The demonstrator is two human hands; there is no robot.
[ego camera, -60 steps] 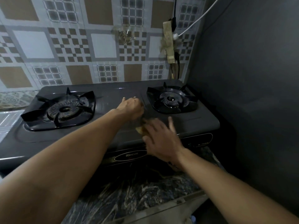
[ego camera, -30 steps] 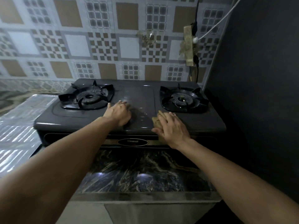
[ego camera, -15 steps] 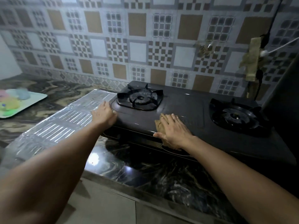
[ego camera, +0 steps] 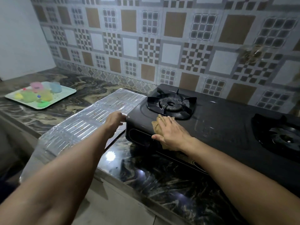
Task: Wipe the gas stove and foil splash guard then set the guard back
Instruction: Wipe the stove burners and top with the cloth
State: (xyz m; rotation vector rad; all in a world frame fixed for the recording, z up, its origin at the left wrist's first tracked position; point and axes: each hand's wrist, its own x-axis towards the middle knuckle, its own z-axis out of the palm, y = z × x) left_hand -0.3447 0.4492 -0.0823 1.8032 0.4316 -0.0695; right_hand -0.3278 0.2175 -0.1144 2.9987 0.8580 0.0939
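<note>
The black two-burner gas stove fills the right of the frame on the dark marbled counter, the ribbed silver foil splash guard lying flat just left of it; no writing is readable. The right hand, fingers straight, presses a tan cloth onto the stove's front left corner. The left hand rests on the foil beside the stove; its fingers are hidden.

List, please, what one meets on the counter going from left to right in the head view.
Tray with cups → foil guard lying flat → left hand at the stove's left edge → cloth under the right hand → left burner → right burner.
</note>
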